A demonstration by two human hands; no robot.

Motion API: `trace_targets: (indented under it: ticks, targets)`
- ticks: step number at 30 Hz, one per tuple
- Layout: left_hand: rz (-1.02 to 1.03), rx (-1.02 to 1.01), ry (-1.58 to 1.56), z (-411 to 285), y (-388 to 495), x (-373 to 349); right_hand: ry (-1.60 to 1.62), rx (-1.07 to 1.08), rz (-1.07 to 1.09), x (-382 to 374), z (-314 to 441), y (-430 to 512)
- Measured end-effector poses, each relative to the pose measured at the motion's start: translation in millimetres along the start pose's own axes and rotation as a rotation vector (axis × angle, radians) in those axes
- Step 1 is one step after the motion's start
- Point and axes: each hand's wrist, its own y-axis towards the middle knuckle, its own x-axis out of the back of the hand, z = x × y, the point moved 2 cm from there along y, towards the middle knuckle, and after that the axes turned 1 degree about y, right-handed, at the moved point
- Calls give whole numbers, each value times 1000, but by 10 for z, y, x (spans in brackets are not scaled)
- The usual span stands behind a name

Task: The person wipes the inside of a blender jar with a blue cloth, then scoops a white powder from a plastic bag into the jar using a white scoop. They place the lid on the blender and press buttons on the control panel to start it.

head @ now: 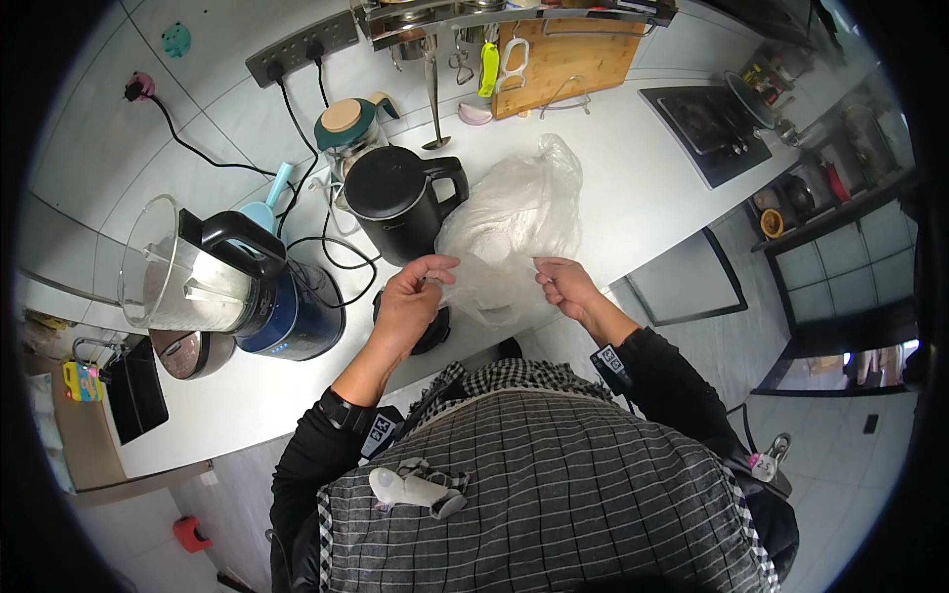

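A translucent plastic bag (511,200) holding white powder rests on the white countertop in front of me. Its mouth faces my body. My left hand (411,296) pinches the left side of the mouth, and my right hand (567,285) pinches the right side, stretching the film between them. Against the bag's left side stands a black electric kettle (389,200) with its lid on. Below it, partly hidden by my left hand, is a round black object (437,333). Farther left, a blender jar (152,274) containing white material sits on a blue base (293,319).
Behind the kettle stand a green-lidded glass jug (345,130) and a light blue scoop (259,213). Black power cords (341,263) loop across the counter. A bamboo cutting board (571,59) leans on the back wall. The cooktop (704,133) lies right, the dark sink (141,400) left.
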Motion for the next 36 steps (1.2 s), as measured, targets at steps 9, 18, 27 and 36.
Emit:
trace_targets:
  ticks: [9,18,27,36]
  targets:
    - [-41,2,114,136,39,173,-108,95,22,145,188,-398]
    - [-191,-72,-271,-81,-5,112,-163,123,149,-47,723,-1060]
    - [-191,29,-780,-506,-129,162,-208,134,383,-783,1419,-1596]
    - [-202,-265,-1080,-1418,-626,556,-344,166,760,-2272,2009,-1907]
